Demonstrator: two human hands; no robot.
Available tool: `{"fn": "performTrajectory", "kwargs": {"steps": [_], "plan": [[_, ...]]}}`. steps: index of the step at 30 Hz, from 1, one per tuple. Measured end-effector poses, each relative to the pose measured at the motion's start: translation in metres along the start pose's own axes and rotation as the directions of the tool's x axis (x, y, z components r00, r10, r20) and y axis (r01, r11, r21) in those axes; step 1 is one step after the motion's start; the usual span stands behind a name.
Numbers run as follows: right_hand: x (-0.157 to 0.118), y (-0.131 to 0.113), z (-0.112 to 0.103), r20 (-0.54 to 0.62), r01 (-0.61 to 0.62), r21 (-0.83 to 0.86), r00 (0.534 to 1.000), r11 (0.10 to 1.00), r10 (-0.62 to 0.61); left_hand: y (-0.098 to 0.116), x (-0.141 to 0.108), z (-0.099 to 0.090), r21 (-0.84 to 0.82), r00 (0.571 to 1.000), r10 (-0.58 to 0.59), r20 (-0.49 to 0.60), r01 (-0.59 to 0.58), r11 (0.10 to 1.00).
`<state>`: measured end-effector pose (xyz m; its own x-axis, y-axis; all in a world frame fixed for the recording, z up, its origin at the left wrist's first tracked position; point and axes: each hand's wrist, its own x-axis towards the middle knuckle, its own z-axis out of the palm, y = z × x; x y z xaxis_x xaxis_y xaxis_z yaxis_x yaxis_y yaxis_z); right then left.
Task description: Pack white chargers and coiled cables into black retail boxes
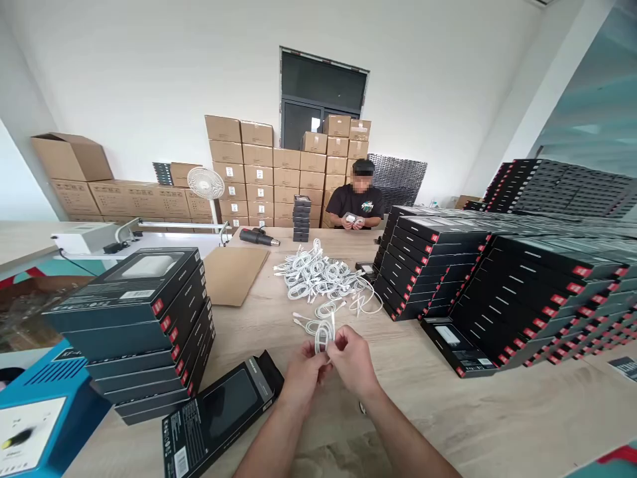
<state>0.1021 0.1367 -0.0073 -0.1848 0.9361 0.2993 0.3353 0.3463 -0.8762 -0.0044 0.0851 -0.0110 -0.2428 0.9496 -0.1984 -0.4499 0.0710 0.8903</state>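
**Far L:** blue printed box [44, 411] at table corner, white card on top. Behind it, brown cartons [72, 157] along wall, top one w/ flaps open.
**L bench:** white machine [87, 238] on side bench; white pedestal fan [206, 183] just behind.
**L stack:** dark retail boxes [144, 318] piled flat, red tags on corners.
**Loose box:** black box [219, 415] lying just left of my arms, flap up.
**Table mid-L:** brown cardboard sheet [235, 273], black heat gun [259, 236] past it.
**My L hand** [303, 375]: fingers [311, 355] curled narrow, pinching cable.
**My R hand** [352, 362]: fingers [338, 338] also closed on cable, hands nearly touching.
**In hands:** white coiled cable [323, 337], held up over table, loops hanging between both hands.
**Table ctr:** tangled white cables [318, 275], loose heap just ahead of my hands.
**Back wall:** stacked brown cartons [269, 166], dark window [323, 86] above.
**Co-worker** [361, 199]: seated across table, black tee, cap, both hands on a small white item.
**R side:** long rows of black boxes [537, 285], red tags; one box [455, 345] lying apart at front.
**Surface:** pale wood table [448, 411].
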Motion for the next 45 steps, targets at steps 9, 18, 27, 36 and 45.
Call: {"fn": "performTrajectory", "kwargs": {"steps": [9, 18, 27, 36, 45], "plan": [[0.006, 0.006, -0.013, -0.041, 0.040, -0.033, 0.998, 0.999, -0.041, 0.005, -0.003, 0.000, -0.043, 0.996, -0.028, 0.090, 0.031, 0.999], [0.003, -0.007, -0.011, 0.002, 0.048, -0.112, 0.999, 0.993, -0.048, 0.006, 0.000, 0.003, 0.193, 0.987, 0.162, 0.004, -0.160, 0.968], [-0.015, -0.013, -0.002, 0.036, 0.049, -0.187, 0.998, 0.981, -0.043, 0.009, 0.002, -0.004, 0.465, 0.955, 0.289, -0.069, -0.225, 0.856], [-0.002, -0.004, -0.017, -0.062, 0.004, -0.181, 0.998, 0.984, -0.015, 0.009, -0.002, 0.000, 0.476, 0.967, 0.252, -0.016, -0.214, 0.853], [0.008, 0.010, -0.039, 0.143, -0.135, 0.329, 0.986, 0.935, 0.092, 0.013, -0.011, 0.003, 0.102, 0.973, 0.007, 0.229, -0.031, 0.994]]}}
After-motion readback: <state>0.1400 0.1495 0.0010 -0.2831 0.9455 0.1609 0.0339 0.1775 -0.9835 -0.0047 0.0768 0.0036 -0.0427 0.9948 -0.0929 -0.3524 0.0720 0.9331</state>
